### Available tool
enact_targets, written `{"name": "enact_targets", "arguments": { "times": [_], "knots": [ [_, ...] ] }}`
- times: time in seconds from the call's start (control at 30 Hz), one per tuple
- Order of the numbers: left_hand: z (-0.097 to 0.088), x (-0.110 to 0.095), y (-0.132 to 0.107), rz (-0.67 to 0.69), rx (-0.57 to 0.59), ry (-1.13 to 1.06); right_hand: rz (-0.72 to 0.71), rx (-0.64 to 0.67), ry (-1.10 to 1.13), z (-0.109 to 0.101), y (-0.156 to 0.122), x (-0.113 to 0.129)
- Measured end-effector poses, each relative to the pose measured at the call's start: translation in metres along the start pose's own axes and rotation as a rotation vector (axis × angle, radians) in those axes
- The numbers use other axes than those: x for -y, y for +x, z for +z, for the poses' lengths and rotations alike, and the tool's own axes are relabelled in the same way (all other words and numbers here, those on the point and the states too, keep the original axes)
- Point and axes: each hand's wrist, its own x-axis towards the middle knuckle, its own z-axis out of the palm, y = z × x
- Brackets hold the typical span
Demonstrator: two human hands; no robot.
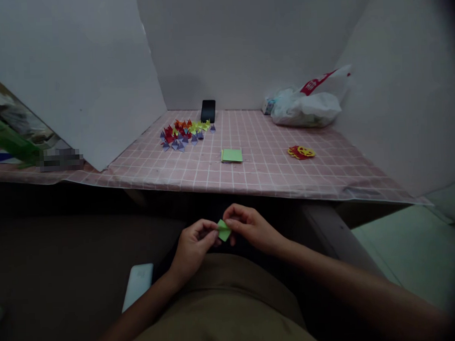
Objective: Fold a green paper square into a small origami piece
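A small folded piece of green paper (224,231) is held over my lap, in front of the table edge. My left hand (195,245) pinches its left corner between thumb and fingers. On the other side, my right hand (252,229) grips the upper right edge with thumb and forefinger. A stack of green square paper (232,155) lies on the table beyond my hands. Farther back to the left stands a cluster of small folded paper figures (178,135) in red, orange, yellow and purple.
The table (261,174) has a pink checked cover. A dark phone (208,111) leans at the back wall. White plastic bag (307,106) and red and yellow cut-out pieces (301,152) are at right. A pale flat device (138,285) lies beside my left forearm.
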Motion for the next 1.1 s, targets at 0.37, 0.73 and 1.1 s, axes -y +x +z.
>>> {"name": "enact_targets", "arguments": {
  "times": [0.37, 0.73, 1.1],
  "knots": [
    [-0.001, 0.003, 0.003, -0.076, 0.005, -0.235, 0.062, -0.021, 0.094, 0.0, 0.001, -0.004],
    [-0.001, 0.002, 0.002, -0.073, 0.021, -0.237, 0.134, -0.072, 0.21, 0.001, 0.001, -0.009],
    [0.001, 0.0, 0.001, -0.091, 0.016, -0.25, 0.167, -0.077, 0.25, 0.003, 0.002, -0.011]
  ]
}}
